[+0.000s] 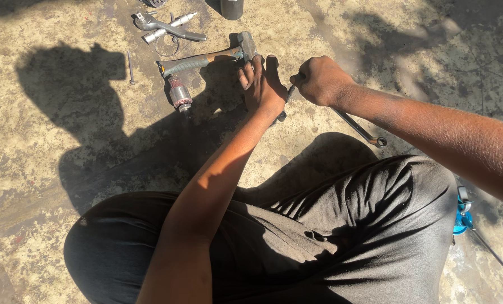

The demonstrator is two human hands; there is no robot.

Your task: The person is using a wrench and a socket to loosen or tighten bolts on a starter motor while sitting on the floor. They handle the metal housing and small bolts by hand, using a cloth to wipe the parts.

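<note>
The spanner (357,128) is gripped in the closed right hand (319,80), its long shaft running down and to the right so that the ring end rests just above the concrete floor (49,169), near the knee of the dark trousers (341,225); its upper end is hidden between the two hands, so what it engages cannot be told. The left hand (263,84) is pressed down just beside the right one, fingers (257,65) extended and curled over a small part underneath, apparently to steady it against the turning force, though whether anything is actually clasped in it cannot be told. The hands are kept close together in front of the crouched legs, where leverage is easiest. Just beyond the left fingertips a hammer (206,59) with a green-wrapped handle is laid on the floor, its head touching or nearly touching them, within easy reach. Below its handle a cylindrical wound motor part (179,93) is set down. Farther off, a socket extension bar (170,27), a curved metal piece (150,22), a thin wire ring (166,46) and a long nail (130,67) are left loosely together.
</note>
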